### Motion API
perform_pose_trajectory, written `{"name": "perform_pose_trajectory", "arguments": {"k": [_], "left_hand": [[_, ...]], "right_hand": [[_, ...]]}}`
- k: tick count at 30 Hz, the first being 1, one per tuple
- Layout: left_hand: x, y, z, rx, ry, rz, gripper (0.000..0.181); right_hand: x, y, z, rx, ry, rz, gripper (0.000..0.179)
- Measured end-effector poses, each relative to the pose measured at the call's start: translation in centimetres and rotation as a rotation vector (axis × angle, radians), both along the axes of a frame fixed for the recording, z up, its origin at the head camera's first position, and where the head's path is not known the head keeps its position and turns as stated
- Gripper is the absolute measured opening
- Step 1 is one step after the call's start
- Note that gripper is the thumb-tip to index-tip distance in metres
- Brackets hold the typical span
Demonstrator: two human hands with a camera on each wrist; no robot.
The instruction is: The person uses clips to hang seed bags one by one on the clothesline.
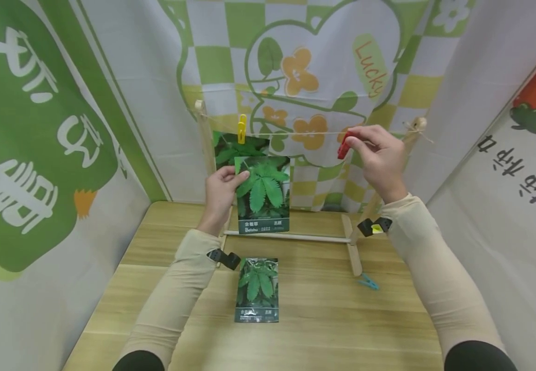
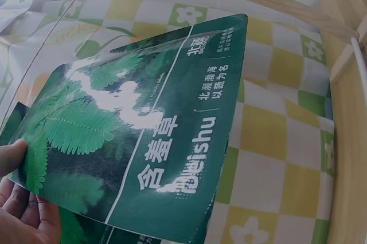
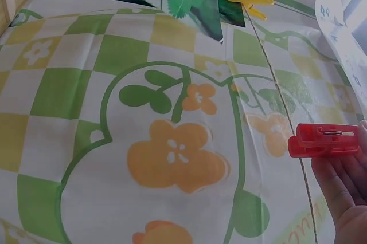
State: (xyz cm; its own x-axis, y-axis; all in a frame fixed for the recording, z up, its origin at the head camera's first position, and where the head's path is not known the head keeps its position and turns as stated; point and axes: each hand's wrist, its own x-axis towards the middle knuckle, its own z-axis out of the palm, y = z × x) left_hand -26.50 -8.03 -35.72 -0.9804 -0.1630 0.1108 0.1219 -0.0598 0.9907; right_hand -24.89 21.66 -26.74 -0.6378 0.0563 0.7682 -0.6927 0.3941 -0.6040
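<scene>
My left hand (image 1: 220, 196) pinches a green seed packet (image 1: 263, 196) by its left edge, thumb in front. It overlaps another packet (image 1: 223, 147) that hangs from the string (image 1: 305, 133) under a yellow clothespin (image 1: 242, 129). Over on the right, my right hand (image 1: 383, 157) pinches a red clothespin (image 1: 344, 145) at the string. In the right wrist view the red clothespin (image 3: 324, 140) lies across the string, its front end just past it. A third packet (image 1: 256, 291) lies flat on the table below the hands.
The string runs between two wooden posts (image 1: 417, 126) joined low down by a pale rod (image 1: 291, 237). A blue clothespin (image 1: 368, 281) lies by the stand's right foot. Behind the stand hangs a green-and-yellow checked cloth (image 1: 217, 62). Printed panels flank the wooden table (image 1: 332, 319).
</scene>
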Motion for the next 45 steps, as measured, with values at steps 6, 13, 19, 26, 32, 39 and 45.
{"name": "perform_pose_trajectory", "arguments": {"k": [6,13,19,26,32,39,45], "left_hand": [[-0.2,0.9,0.7,-0.019,0.029,-0.033,0.014],[-0.6,1.9,1.2,-0.078,0.003,-0.053,0.024],[-0.7,2.7,1.4,-0.099,0.006,-0.064,0.029],[-1.1,3.5,1.7,-0.112,0.015,-0.068,0.030],[-1.6,4.0,2.2,-0.096,0.014,-0.078,0.025],[-1.9,4.8,2.8,-0.088,0.027,-0.076,0.023],[-1.9,5.5,3.1,-0.086,0.036,-0.072,0.022]], "right_hand": [[-0.2,-1.0,1.1,-0.021,-0.014,0.065,0.016],[-1.2,-2.2,1.8,0.018,-0.032,0.054,0.016],[-1.8,-2.9,2.1,0.046,0.027,0.069,0.014],[-2.2,-4.2,3.2,0.061,-0.026,0.058,0.015],[-3.0,-5.6,3.8,0.074,-0.064,0.070,0.016],[-3.8,-6.3,3.7,0.121,-0.113,0.102,0.016],[-4.0,-6.5,3.4,0.150,-0.173,0.109,0.017]]}}
